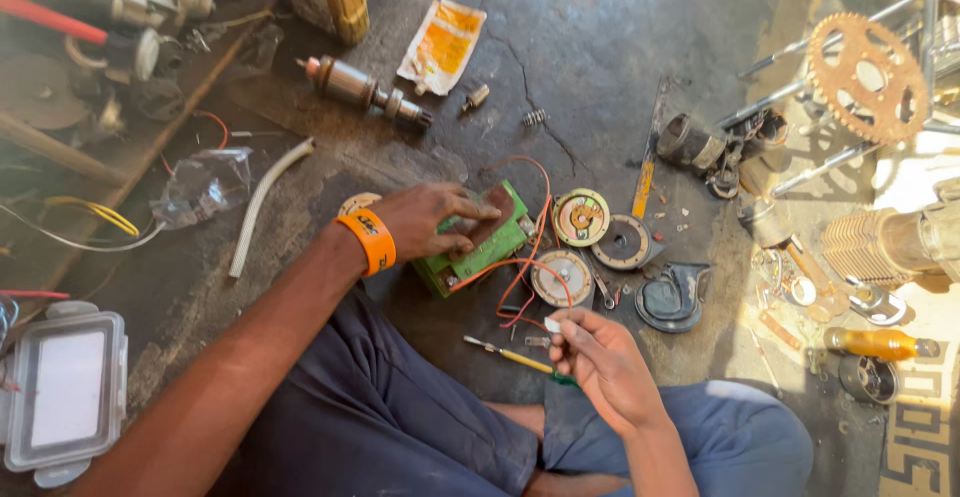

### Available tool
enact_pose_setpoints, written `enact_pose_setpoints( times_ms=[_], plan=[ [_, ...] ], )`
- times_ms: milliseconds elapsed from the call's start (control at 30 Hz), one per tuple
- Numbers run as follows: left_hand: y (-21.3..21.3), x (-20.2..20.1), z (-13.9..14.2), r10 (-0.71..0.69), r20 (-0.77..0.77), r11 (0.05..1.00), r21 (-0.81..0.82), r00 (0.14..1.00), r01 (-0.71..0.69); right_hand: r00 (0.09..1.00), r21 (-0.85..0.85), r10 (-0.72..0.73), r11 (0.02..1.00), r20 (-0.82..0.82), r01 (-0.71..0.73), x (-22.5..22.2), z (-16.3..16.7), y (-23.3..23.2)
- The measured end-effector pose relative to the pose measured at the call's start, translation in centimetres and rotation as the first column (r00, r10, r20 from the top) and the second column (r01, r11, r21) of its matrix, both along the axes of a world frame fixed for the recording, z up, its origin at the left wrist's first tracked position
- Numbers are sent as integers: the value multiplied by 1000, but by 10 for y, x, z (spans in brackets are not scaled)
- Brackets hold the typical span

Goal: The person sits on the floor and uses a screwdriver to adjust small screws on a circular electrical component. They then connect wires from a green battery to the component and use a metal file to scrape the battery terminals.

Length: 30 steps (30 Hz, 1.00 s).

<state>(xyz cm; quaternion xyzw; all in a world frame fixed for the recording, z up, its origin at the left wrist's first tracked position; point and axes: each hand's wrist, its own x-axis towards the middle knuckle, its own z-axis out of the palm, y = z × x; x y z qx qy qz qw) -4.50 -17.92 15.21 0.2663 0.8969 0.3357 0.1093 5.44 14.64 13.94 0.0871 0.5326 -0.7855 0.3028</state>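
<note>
Wiring step under way: left hand (425, 219) lies flat, fingers spread, on the green circuit board (480, 247) on the floor at centre; right hand (600, 357), at 5 o'clock from it, pinches a small white part (552, 325); placing it likely needs fine alignment.

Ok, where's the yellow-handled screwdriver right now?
In the head view, the screwdriver lies on the floor just left of the right hand, below the green board.

Three round discs (581, 217), one green battery (485, 247), one sprocket (867, 77), two hands (430, 219)
</note>
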Motion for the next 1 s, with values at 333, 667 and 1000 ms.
enact_pose_setpoints(
  times_ms=[333, 667, 1000],
  plan=[
    [8, 0, -14, -20, -71, 1000, 9, 997, 20, 952, 321, 130, 946, -278, -35, -90, 5, -77],
    [18, -15, -32, -29, 3, 998, 47, 1000, 28, 991, 33, -100, 994, -87, 103, -67, -9, -50],
    [33, 12, -33, 132, 10, 990, 53, 991, -132, 988, 213, 75, 976, -137, -44, -60, -12, -60]
  ],
)
